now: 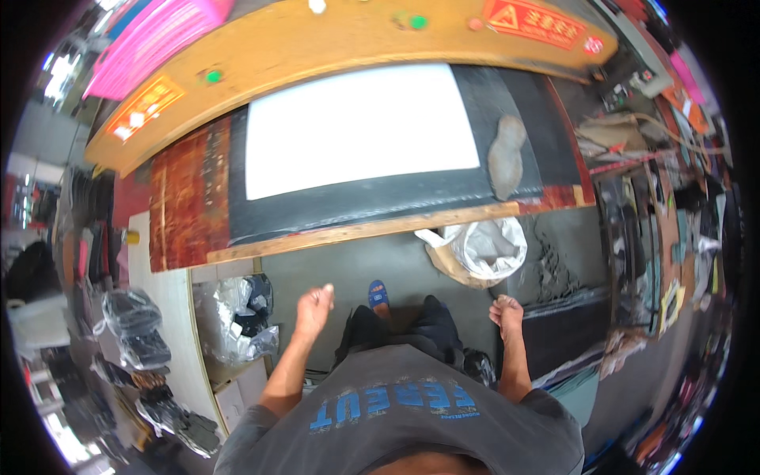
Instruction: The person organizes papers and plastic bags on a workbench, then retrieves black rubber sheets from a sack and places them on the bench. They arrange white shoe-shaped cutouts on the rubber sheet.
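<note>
My left hand (315, 307) is raised over the floor in front of the bench, its fingers curled in and nothing visible in them. My right hand (507, 311), also closed with curled fingers, hangs near a white-lined sack (518, 245); no held thing shows in it. Beyond both hands, a large white sheet (356, 131) lies flat on the black bed (317, 202) of the machine bench. Right of the sheet rests a grey, sole-shaped piece (507, 158). Neither hand touches the bench.
A yellow machine beam (317, 47) spans the far side above the bed. Its near side has a wooden edge (364, 232). Clear plastic bags (241, 317) fill a compartment at left. Black sheet material (554, 332) lies low at right, beside crowded shelves (649, 214). A pink basket (154, 39) stands far left.
</note>
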Demonstrator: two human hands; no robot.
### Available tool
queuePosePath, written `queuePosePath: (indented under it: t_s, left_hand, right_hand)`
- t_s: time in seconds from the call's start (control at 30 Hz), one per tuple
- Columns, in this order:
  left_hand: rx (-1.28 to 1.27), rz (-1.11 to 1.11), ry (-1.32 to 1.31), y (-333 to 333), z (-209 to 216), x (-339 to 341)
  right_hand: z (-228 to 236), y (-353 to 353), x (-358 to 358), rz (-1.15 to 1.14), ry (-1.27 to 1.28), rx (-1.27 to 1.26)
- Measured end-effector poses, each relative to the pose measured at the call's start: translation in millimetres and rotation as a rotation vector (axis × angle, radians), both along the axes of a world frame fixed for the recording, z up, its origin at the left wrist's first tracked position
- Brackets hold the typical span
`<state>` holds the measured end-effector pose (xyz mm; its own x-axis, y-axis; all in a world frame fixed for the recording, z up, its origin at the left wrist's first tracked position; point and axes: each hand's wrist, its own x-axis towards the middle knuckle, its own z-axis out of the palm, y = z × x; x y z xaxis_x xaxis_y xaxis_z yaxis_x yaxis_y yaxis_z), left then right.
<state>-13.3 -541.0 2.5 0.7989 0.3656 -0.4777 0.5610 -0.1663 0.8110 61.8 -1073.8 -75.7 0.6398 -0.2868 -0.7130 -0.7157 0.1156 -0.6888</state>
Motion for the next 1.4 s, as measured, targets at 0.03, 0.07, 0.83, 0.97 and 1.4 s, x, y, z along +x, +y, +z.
queuePosePath:
  t_s: [0.03, 0.07, 0.83, 0.97, 1.4]
  left_hand:
    - [0.151, 0.006, -0.134, 15.1, 17.7, 14.8]
    - [0.317, 0.032, -0.263, 30.1, 32.9, 31.6]
    - [-0.283, -0.595, 0.375, 63.1, -99.6, 113.7]
    - [-0.030, -0.676, 0.472, 39.9, -87.2, 160.9]
    - [0.079, -1.196, 0.577, -386.9, -155.4, 141.2]
  right_hand:
    - [21.1, 18.0, 20.6, 0.075, -0.094, -0.035]
    - [42.5, 35.4, 41.7, 0.140, -0.180, -0.058]
    - [-8.6, 65.9, -226.8, 0.545, 0.448, -0.659]
    - [-53.8, 54.0, -388.5, -0.578, 0.723, -0.190]
    - [-144.6, -151.4, -348.9, -0.972, 0.182, 0.263]
